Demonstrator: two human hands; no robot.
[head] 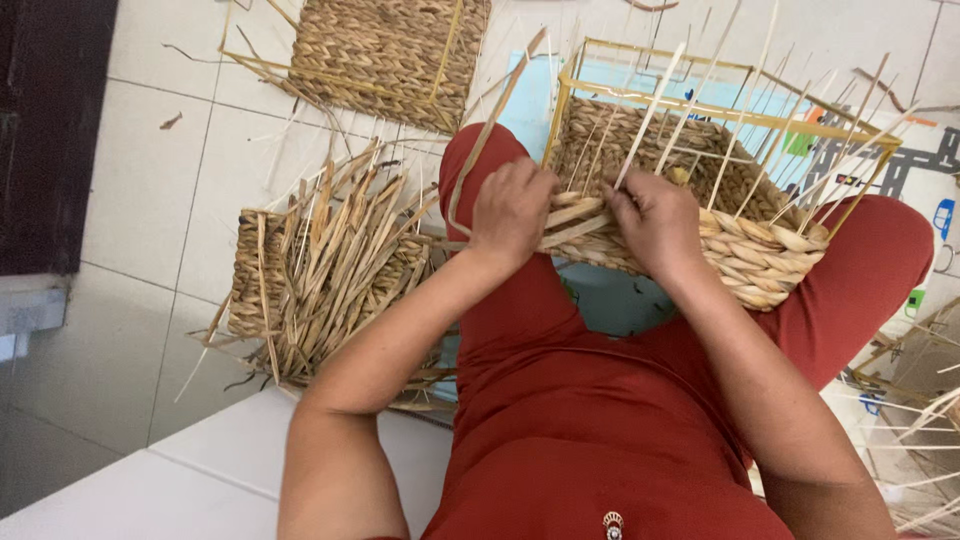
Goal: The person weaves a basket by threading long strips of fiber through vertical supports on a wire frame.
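Note:
A half-woven straw basket [770, 255] on a yellow wire frame [650, 100] rests across my lap, over red trousers. My left hand [512, 212] grips flat straw strands [575, 215] at the basket's near rim. My right hand [657, 222] pinches the same strands just to the right, fingers pressed into the weave. Thin pale upright reeds [700, 90] rise from the basket's wall. A long strand [490, 125] loops up from my left hand.
A second basket stuffed with loose straw ends [320, 270] sits on the tiled floor to the left. A finished woven basket [385, 50] lies at the top. A blue patterned mat [900, 160] and another wire frame [910, 370] are at right.

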